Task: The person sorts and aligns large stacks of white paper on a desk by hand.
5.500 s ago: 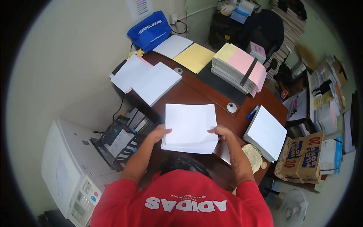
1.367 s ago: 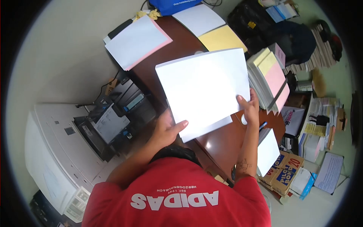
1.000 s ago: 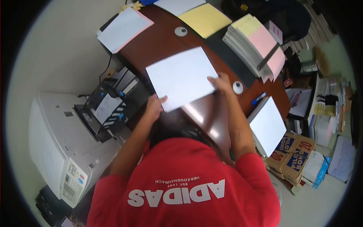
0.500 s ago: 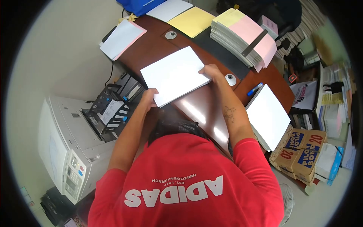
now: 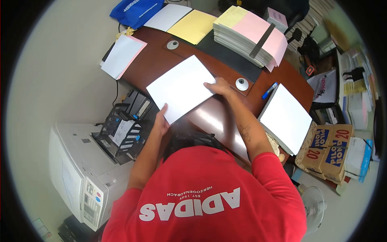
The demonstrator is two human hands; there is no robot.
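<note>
A stack of white paper (image 5: pixel 181 89) is held tilted above the brown desk. My left hand (image 5: pixel 162 122) grips its near left corner, thumb along the edge and the other fingers mostly hidden. On the right edge, my right hand (image 5: pixel 219 86) is closed with its thumb on the top sheet and fingers underneath. Another thick white paper stack (image 5: pixel 287 119) lies to the right of my right forearm, with a blue marker (image 5: pixel 269 90) beside it.
The desk (image 5: pixel 159 50) also holds a tall pink-and-yellow paper stack (image 5: pixel 252 36) with a dark bar on top, yellow sheets (image 5: pixel 192 27) and white-and-pink sheets (image 5: pixel 123 56). An office copier (image 5: pixel 86 161) stands at left, cardboard boxes (image 5: pixel 328 151) and a fan (image 5: pixel 314 207) at right.
The held stack has turned counterclockwise, and its right side has come nearer to me. Both hands still grip it. The whole view has shifted slightly.
</note>
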